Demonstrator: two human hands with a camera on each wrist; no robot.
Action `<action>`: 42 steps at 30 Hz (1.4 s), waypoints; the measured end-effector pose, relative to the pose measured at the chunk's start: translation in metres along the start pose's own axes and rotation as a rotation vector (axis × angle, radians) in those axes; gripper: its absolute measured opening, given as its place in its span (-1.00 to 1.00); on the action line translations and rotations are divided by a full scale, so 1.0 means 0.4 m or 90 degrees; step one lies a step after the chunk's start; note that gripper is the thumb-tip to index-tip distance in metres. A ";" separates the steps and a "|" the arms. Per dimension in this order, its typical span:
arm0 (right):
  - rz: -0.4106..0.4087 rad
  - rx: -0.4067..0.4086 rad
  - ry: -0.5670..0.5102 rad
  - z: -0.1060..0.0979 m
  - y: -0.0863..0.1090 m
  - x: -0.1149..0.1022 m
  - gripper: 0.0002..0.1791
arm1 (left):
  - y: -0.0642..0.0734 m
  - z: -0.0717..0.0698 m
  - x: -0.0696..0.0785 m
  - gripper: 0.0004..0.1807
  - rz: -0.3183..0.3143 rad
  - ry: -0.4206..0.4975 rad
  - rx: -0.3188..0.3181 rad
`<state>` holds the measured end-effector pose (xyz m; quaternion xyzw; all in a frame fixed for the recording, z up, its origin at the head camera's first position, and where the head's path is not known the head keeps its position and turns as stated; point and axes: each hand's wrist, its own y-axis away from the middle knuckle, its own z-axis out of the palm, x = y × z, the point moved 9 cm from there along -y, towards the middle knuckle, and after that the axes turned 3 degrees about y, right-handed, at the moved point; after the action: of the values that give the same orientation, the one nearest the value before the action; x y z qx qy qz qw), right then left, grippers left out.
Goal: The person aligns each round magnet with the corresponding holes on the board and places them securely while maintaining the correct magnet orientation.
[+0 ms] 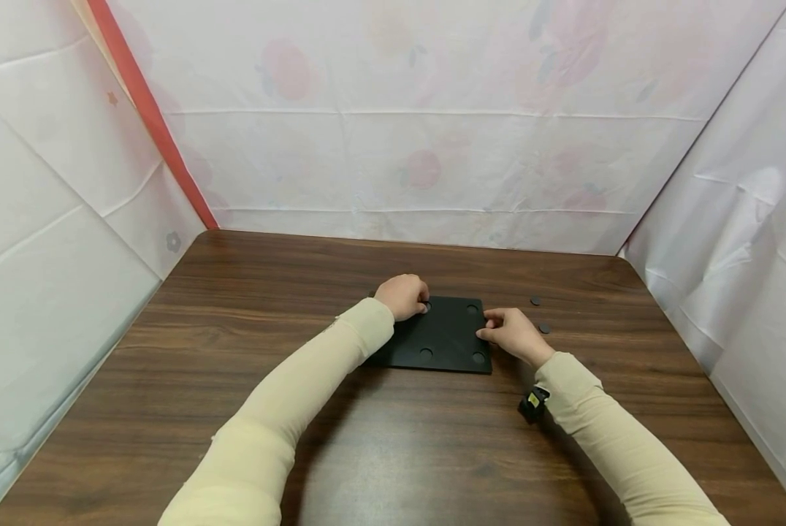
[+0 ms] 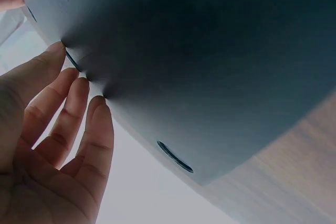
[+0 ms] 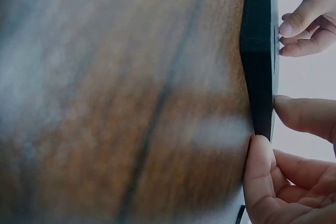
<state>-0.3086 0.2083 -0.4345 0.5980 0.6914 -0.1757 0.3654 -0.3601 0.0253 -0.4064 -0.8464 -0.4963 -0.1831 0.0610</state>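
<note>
A flat black board (image 1: 452, 332) with round recesses lies on the brown table. My left hand (image 1: 402, 296) reaches over its far side, thumb and fingertips touching the surface around one recess (image 2: 73, 60). In the left wrist view these fingers are only slightly bent, and another recess (image 2: 175, 157) shows nearby. My right hand (image 1: 513, 334) holds the board's right edge, with the thumb (image 3: 304, 115) on the top face and a finger (image 3: 258, 156) against the side. The board's left part is hidden under the left forearm.
Two small dark discs (image 1: 535, 300) (image 1: 544, 329) lie on the table (image 1: 393, 438) to the right of the board. A black wrist device (image 1: 532, 404) hangs under the right cuff. White patterned sheets (image 1: 393, 146) enclose the table at the back and both sides.
</note>
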 end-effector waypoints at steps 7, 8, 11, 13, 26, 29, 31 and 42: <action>0.000 0.000 0.002 0.001 0.000 -0.001 -0.41 | 0.005 0.000 -0.004 -0.70 0.005 0.025 -0.010; 0.000 0.000 0.001 0.001 0.000 -0.001 -0.41 | 0.006 0.000 -0.007 -0.69 0.005 0.033 -0.011; 0.001 -0.001 -0.001 0.003 -0.001 -0.002 -0.41 | 0.017 -0.005 -0.014 -0.66 0.006 0.060 -0.011; 0.001 -0.001 -0.001 0.003 -0.002 -0.002 -0.41 | 0.027 -0.011 -0.017 -0.65 0.007 0.081 -0.010; -0.005 0.001 0.007 0.000 -0.003 -0.001 -0.41 | 0.082 -0.065 -0.053 -0.58 -0.015 0.192 0.026; -0.006 0.001 0.005 0.000 -0.003 -0.001 -0.42 | 0.093 -0.074 -0.067 -0.55 -0.020 0.209 0.037; -0.006 0.000 0.004 0.000 -0.002 -0.002 -0.42 | 0.102 -0.081 -0.078 -0.53 -0.021 0.217 0.050; 0.003 0.000 0.000 -0.001 0.000 0.000 -0.41 | 0.179 -0.120 -0.135 -0.47 -0.045 0.267 0.102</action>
<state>-0.3087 0.2088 -0.4343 0.5997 0.6897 -0.1747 0.3662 -0.3341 -0.0682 -0.3764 -0.7645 -0.5147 -0.3174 0.2234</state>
